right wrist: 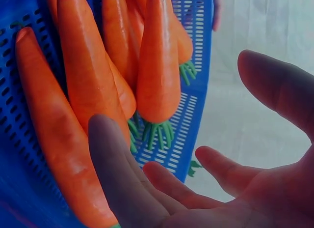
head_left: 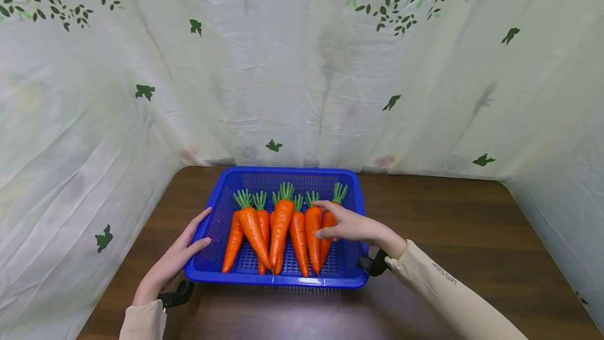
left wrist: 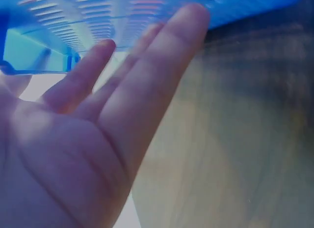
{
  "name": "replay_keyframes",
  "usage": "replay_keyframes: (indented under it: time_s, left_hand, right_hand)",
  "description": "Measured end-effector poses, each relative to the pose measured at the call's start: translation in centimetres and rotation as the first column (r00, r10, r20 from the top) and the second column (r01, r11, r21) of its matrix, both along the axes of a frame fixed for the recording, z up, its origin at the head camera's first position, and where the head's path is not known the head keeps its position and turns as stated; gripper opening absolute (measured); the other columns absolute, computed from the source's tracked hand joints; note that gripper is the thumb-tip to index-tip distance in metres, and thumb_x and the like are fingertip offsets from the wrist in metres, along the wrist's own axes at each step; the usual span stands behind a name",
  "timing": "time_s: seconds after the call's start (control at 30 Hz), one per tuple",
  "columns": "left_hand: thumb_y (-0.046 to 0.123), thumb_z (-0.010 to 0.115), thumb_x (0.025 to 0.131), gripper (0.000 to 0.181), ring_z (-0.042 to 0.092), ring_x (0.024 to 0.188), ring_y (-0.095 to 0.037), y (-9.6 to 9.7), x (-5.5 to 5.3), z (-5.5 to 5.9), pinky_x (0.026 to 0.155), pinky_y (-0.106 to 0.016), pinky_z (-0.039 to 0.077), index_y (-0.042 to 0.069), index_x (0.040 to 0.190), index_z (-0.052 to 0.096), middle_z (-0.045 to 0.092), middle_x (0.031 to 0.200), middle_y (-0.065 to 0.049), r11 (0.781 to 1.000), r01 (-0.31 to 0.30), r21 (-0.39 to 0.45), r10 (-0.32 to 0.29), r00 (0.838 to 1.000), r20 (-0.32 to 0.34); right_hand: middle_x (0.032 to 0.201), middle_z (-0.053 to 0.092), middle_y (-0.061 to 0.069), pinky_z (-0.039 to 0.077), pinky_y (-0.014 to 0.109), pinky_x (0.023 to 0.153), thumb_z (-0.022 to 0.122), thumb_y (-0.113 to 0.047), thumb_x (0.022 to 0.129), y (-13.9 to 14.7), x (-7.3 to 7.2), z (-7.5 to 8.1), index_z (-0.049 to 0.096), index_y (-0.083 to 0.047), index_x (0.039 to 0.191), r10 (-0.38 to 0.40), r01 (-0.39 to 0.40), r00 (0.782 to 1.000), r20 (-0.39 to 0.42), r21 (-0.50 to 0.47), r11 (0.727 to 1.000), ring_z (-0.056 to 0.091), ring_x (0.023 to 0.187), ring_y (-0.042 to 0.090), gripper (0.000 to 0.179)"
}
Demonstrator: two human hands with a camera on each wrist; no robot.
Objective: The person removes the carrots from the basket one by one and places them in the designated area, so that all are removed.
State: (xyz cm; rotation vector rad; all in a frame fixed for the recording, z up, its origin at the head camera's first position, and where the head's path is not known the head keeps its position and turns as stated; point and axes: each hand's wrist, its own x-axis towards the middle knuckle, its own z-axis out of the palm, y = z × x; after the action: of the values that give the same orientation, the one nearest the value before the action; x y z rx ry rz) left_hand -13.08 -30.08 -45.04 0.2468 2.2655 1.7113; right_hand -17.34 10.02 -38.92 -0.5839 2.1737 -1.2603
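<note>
A blue plastic basket [head_left: 325, 280] stands on the table, with several orange carrots [head_left: 282, 219] with green tops lying side by side in it, some overlapping. My left hand [head_left: 174, 256] holds the basket's left side, its thumb over the rim; in the left wrist view the fingers [left wrist: 142, 90] lie along the slotted outside wall. Above the carrots on the right is my right hand [head_left: 351, 224], fingers spread and nothing gripped. A carrot [head_left: 313, 227] lies right by its fingertips. In the right wrist view several carrots [right wrist: 159, 66] show beyond the parted fingers [right wrist: 115, 174].
The brown wooden table [head_left: 439, 224] extends on both sides of the basket and in front of it. A pale curtain [head_left: 292, 67] with a printed leaf pattern hangs behind and at the sides. Each wrist wears a black strap [head_left: 373, 264].
</note>
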Motion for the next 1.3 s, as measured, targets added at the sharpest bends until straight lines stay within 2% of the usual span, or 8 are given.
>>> replay_keyframes:
  time_s: [0.1,0.2,0.33,0.43,0.57,0.7,0.93,1.3]
  left_hand:
    - [0.017,0.045,0.101,0.066,0.025,0.128,-0.047,0.0,-0.3,0.2,0.085,-0.029,0.047,0.024,0.155,0.007,0.004,0.153,-0.024,0.999,0.014,0.037,-0.016,0.999,0.034]
    - [0.016,0.045,0.101,0.067,0.027,0.128,-0.048,0.0,-0.8,0.5,0.086,-0.034,0.049,0.023,0.155,0.005,0.004,0.153,-0.025,0.998,0.036,0.055,-0.039,0.998,0.039]
    - [0.016,0.045,0.101,0.067,0.035,0.124,-0.048,-0.1,-1.9,0.9,0.084,-0.042,0.051,0.025,0.155,0.005,0.008,0.152,-0.027,0.995,0.064,0.077,-0.068,0.996,0.05]
    - [0.014,0.046,0.101,0.068,0.038,0.123,-0.043,-0.2,-2.5,1.0,0.084,-0.042,0.05,0.024,0.155,0.005,0.008,0.152,-0.027,0.991,0.093,0.092,-0.097,0.994,0.045]
    - [0.012,0.047,0.1,0.069,0.039,0.124,-0.033,-0.3,-3.1,1.0,0.087,-0.036,0.048,0.022,0.155,0.005,0.006,0.153,-0.026,0.99,0.116,0.084,-0.117,0.993,0.008]
    - [0.01,0.047,0.1,0.07,0.04,0.123,-0.03,-0.4,-3.2,0.7,0.086,-0.035,0.049,0.021,0.155,0.006,0.007,0.152,-0.027,0.988,0.123,0.089,-0.124,0.992,0.004]
    - [0.008,0.046,0.099,0.072,0.045,0.117,-0.042,-0.3,-3.2,0.2,0.081,-0.047,0.051,0.026,0.154,0.003,0.008,0.149,-0.029,0.984,0.113,0.134,-0.125,0.989,0.083]
    - [0.009,0.045,0.099,0.072,0.048,0.113,-0.042,-0.3,-3.2,-0.5,0.08,-0.05,0.051,0.032,0.153,0.005,0.004,0.151,-0.026,0.986,0.081,0.142,-0.097,0.989,0.112]
  right_hand:
    - [0.143,0.032,0.024,0.05,0.047,0.08,0.064,-0.017,0.09,0.0,-0.2,0.0,0.029,-0.007,0.148,0.002,-0.001,0.999,0.036,-0.005,1.0,0.051,0.105,0.031,0.069]
    - [0.142,0.033,0.024,0.05,0.047,0.08,0.065,-0.018,0.09,0.0,-0.3,0.0,0.028,-0.007,0.148,0.002,-0.002,0.999,0.053,0.003,1.0,0.05,0.106,0.031,0.07]
    - [0.142,0.034,0.023,0.051,0.048,0.08,0.065,-0.018,0.09,-0.1,-0.6,0.2,0.028,-0.007,0.149,-0.003,0.002,0.996,0.085,0.012,1.0,0.052,0.106,0.03,0.07]
    - [0.142,0.033,0.022,0.051,0.048,0.081,0.065,-0.017,0.091,-0.3,-0.8,0.2,0.027,-0.007,0.149,-0.001,-0.001,0.993,0.115,0.017,1.0,0.054,0.105,0.028,0.07]
    - [0.143,0.032,0.02,0.051,0.048,0.082,0.064,-0.016,0.091,-0.5,-1.2,0.1,0.027,-0.008,0.149,0.005,-0.011,0.989,0.146,0.039,0.999,0.055,0.105,0.026,0.07]
    - [0.142,0.034,0.02,0.051,0.047,0.081,0.064,-0.015,0.091,-0.8,-1.7,-0.1,0.026,-0.01,0.15,0.003,-0.014,0.983,0.182,0.059,0.998,0.058,0.101,0.029,0.07]
    - [0.134,0.04,0.018,0.052,0.046,0.078,0.066,-0.015,0.089,-1.3,-2.5,-0.2,0.025,-0.013,0.151,-0.006,-0.014,0.97,0.244,0.082,0.997,0.061,0.093,0.037,0.074]
    - [0.117,0.051,0.018,0.054,0.043,0.074,0.064,-0.01,0.089,-2.2,-4.1,-0.9,0.018,-0.009,0.152,-0.034,0.004,0.944,0.329,0.093,0.996,0.064,0.081,0.036,0.078]
